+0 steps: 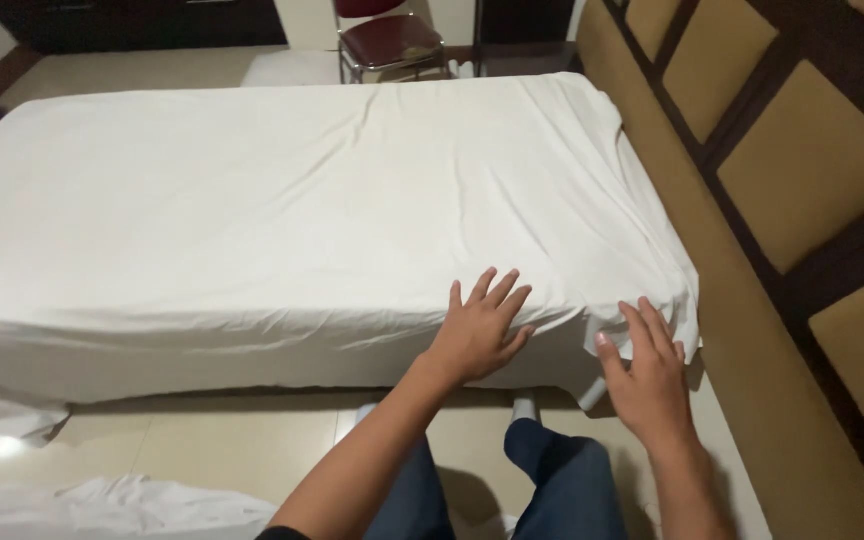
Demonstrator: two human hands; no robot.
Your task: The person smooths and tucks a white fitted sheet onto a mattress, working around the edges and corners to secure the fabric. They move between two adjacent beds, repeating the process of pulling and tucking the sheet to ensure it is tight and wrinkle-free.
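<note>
The wrinkled white cotton bed sheet (282, 200) lies spread over the bed, its near edge under the fingers (500, 292) of the left hand (477, 335), splayed flat on it. The right hand (647, 375), fingers apart and extended, presses the sheet's draped corner beside the padded tan headboard (802, 170).
</note>
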